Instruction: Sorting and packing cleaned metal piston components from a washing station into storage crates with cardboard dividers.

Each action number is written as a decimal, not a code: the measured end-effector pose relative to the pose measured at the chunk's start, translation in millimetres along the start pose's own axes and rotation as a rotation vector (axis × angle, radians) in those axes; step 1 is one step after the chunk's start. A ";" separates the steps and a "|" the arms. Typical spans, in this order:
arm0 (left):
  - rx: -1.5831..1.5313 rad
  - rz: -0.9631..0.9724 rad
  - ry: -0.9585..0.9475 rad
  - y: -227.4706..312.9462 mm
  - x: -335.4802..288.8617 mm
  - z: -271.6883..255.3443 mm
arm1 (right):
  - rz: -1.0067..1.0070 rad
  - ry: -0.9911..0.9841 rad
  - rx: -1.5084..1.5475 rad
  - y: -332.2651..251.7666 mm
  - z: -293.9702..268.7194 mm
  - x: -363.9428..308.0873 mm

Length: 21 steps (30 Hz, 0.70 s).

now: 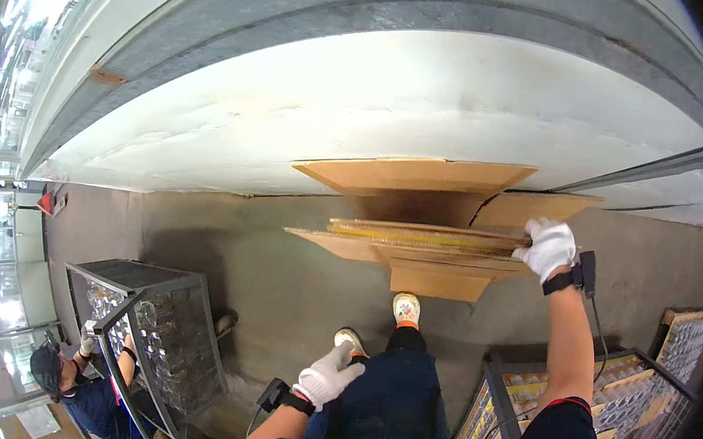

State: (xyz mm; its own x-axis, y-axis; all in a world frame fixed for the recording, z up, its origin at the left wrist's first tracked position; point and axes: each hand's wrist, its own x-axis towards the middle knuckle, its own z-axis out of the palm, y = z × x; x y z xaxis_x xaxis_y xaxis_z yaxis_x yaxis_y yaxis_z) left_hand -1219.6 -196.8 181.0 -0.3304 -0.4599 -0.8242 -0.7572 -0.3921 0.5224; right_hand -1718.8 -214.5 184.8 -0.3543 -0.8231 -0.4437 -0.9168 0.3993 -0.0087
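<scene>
My right hand [549, 248], in a white glove, has its fingers closed at the right end of a stack of flat cardboard sheets [428, 236]. The sheets are seen edge-on, and a yellow layer shows among them. They stand in an open cardboard box [439, 283] with its flaps folded outward. My left hand [329, 377], also gloved, hangs above my left leg with its fingers apart and holds nothing. Dark straps with small devices sit on both wrists.
A white wall [383, 93] runs behind the box. At lower right stands a metal cage [506, 385] holding cardboard and clear-celled trays. Another dark metal cage [184, 322] is at left, where a co-worker [88, 398] handles its contents. My shoes [405, 310] are just before the box.
</scene>
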 end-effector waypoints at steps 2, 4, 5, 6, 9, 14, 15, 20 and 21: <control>-0.165 -0.005 0.056 14.9 11.7 -9.4 | 0.004 -0.038 -0.028 -3.6 3.3 -14.6; -0.481 -0.012 0.129 48.2 19.3 -22.6 | -0.016 -0.040 -0.009 -1.4 14.6 -25.2; -0.538 0.148 0.181 31.8 31.2 -30.9 | -0.033 -0.019 0.021 -2.8 15.6 -28.7; -0.683 0.072 0.209 50.5 35.5 -42.8 | -0.017 -0.021 0.012 -1.4 20.3 -33.2; -0.934 0.003 0.288 98.1 59.7 -72.5 | 0.025 -0.082 0.024 -3.2 21.8 -44.7; -1.121 -0.151 0.065 124.4 102.4 -108.9 | 0.080 -0.197 -0.001 -16.5 20.3 -60.7; -1.122 -0.150 0.045 132.1 106.4 -108.0 | 0.071 -0.229 -0.017 -18.0 18.1 -64.9; -0.889 -0.306 -0.146 137.3 115.6 -106.5 | 0.143 -0.427 0.058 -19.6 11.1 -77.2; -0.803 -0.274 -0.224 133.0 117.8 -105.3 | 0.143 -0.429 0.056 -18.6 7.5 -76.4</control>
State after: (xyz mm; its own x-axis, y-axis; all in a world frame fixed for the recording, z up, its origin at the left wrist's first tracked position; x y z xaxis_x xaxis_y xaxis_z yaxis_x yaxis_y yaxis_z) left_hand -1299.9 -387.0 176.4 -0.3621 -0.1332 -0.9226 -0.2290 -0.9467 0.2265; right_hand -1673.3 -156.0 212.2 -0.3573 -0.5215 -0.7749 -0.8489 0.5273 0.0365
